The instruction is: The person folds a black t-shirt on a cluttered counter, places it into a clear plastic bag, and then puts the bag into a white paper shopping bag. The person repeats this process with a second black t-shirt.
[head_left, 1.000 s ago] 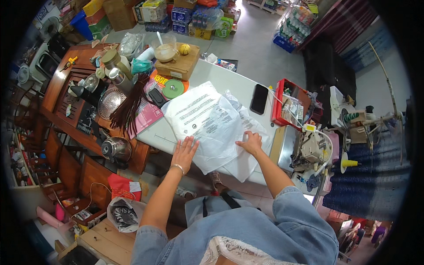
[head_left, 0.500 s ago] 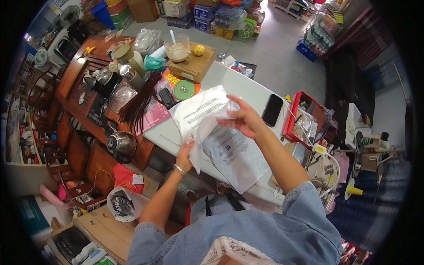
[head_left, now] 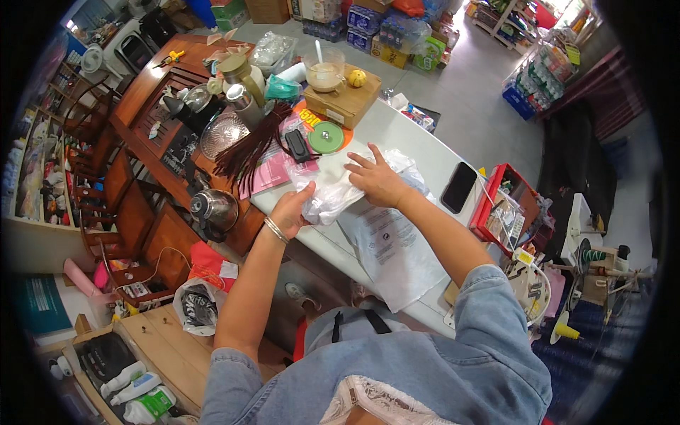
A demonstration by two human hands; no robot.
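A crumpled clear plastic bag [head_left: 333, 185] with something white inside lies on the white table [head_left: 397, 131]. My left hand [head_left: 292, 209] grips its near left edge at the table's rim. My right hand [head_left: 379, 180] presses flat on top of it, fingers spread. A second clear plastic bag [head_left: 393, 248] with print lies flat on the table just below my right forearm and hangs over the near edge.
A black phone [head_left: 459, 187] lies right of my hands, beside a red basket [head_left: 496, 205] of small items. A green disc [head_left: 326, 137], a cardboard box [head_left: 343, 99] and a dark wooden table [head_left: 177, 78] crowded with kitchenware stand to the left.
The bag was lifted off the flat sheet and has been set down farther left on the table. My right hand now presses on it, and the view has shifted left.
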